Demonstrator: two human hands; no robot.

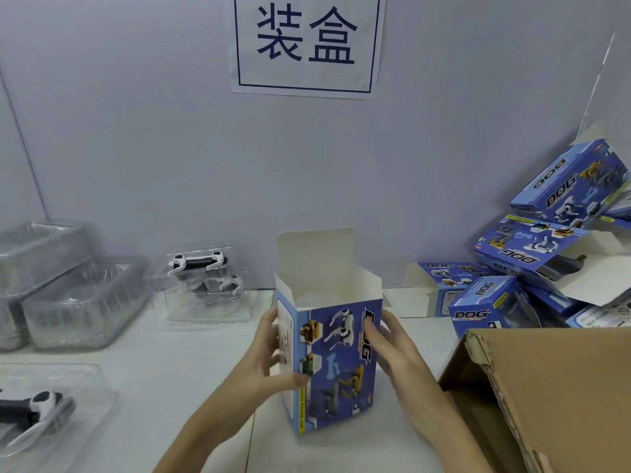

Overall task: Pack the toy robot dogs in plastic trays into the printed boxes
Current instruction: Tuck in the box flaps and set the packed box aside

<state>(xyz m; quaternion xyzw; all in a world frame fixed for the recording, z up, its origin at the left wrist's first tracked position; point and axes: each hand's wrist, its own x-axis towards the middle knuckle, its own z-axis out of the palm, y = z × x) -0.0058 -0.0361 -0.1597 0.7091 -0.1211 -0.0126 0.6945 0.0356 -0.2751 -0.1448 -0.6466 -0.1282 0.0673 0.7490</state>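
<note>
A blue printed box [336,367] stands upright on the white table, its top flaps open and its inside showing white. My left hand [273,356] grips its left side, thumb on the front face. My right hand [387,343] holds the right edge with fingers laid along the front. A black-and-white toy robot dog in a clear plastic tray [205,285] sits behind and to the left. Another toy dog in a tray [37,411] lies at the near left edge.
Stacked clear plastic trays [68,285] fill the far left. Several printed boxes [546,254] are piled at the right against the grey wall. A brown cardboard carton [553,397] stands open at the near right. A paper sign [307,42] hangs on the wall.
</note>
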